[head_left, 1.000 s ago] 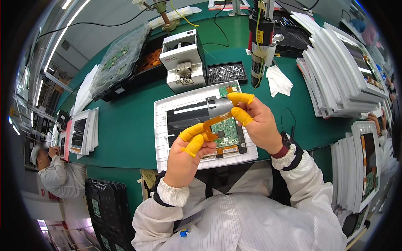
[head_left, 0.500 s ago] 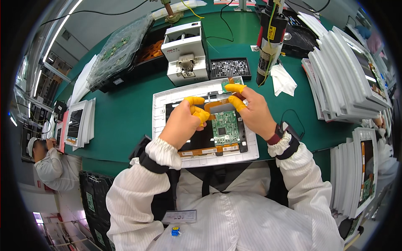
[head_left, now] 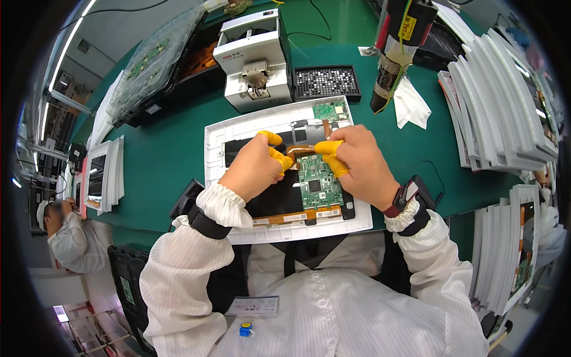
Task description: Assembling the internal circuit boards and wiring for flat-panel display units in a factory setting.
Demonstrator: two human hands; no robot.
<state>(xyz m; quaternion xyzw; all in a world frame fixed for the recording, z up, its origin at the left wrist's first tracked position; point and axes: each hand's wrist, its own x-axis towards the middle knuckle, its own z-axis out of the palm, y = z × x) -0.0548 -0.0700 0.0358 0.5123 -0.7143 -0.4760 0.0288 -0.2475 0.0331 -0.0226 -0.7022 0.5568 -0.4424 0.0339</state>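
One orange flex cable (head_left: 300,148) spanned the two hands, just above the upper edge of a green circuit board (head_left: 322,185) on a white-framed display panel (head_left: 358,224). The right hand (head_left: 367,169) appeared to pinch its right end; the left hand (head_left: 250,169) had yellow-covered fingertips narrow at the other, though whether they gripped could not be told. Pulling unevenly could have creased the cable, and a crooked angle could have strained its connector. Beyond, on the green desk (head_left: 160,172), stood a boxy white machine (head_left: 253,56) and a black tray (head_left: 358,92) of small pieces.
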